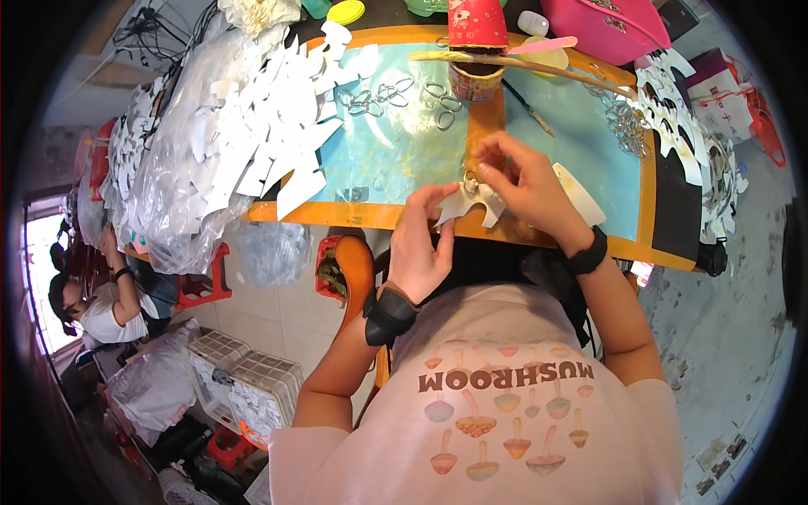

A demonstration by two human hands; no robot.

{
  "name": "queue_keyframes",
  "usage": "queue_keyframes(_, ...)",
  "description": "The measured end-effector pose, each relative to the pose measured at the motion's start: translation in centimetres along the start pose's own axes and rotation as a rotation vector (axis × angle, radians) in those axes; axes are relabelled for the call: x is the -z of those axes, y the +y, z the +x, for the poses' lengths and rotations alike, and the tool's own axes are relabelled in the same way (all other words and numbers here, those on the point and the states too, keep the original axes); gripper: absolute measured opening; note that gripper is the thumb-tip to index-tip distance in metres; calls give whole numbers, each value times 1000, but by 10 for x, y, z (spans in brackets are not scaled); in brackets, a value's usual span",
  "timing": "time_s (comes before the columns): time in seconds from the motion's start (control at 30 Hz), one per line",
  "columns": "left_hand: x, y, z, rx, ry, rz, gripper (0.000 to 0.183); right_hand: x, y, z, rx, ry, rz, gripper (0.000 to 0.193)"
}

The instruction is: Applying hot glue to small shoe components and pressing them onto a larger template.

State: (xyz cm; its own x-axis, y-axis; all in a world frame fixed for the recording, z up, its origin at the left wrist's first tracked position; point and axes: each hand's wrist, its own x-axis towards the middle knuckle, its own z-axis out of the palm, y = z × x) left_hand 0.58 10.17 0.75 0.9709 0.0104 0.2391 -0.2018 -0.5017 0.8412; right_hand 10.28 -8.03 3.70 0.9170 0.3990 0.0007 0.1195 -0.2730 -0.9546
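Note:
A small white cut-out piece with a curved notch is held near the table's front edge. My left hand grips its left side between thumb and fingers. From above right, my right hand is closed in a pinch at the piece's upper end. A metal ring shows there, between the fingertips; how it sits on the piece is partly hidden. Just right of my right hand lies another white cut-out. Loose metal rings lie farther back on the blue mat.
White cut-outs pile up at left beside clear plastic. A stick lies across a tub, near a brush. More rings lie at right. A pink basin stands behind. Another person works at far left.

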Motion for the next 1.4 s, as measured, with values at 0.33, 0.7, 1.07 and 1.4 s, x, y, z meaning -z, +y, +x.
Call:
queue_keyframes(0.33,23,6,2,-57,-27,115,46,-7,6,4,154,107,-372,7)
queue_keyframes(0.7,70,0,47,49,332,-65,46,-8,7,-8,196,49,-266,19)
queue_keyframes(1.07,23,6,66,-208,-225,290,53,-19,7,-16,274,132,-307,28)
queue_keyframes(1.4,19,-11,48,-62,-169,86,53,-17,8,-18,251,119,-294,29)
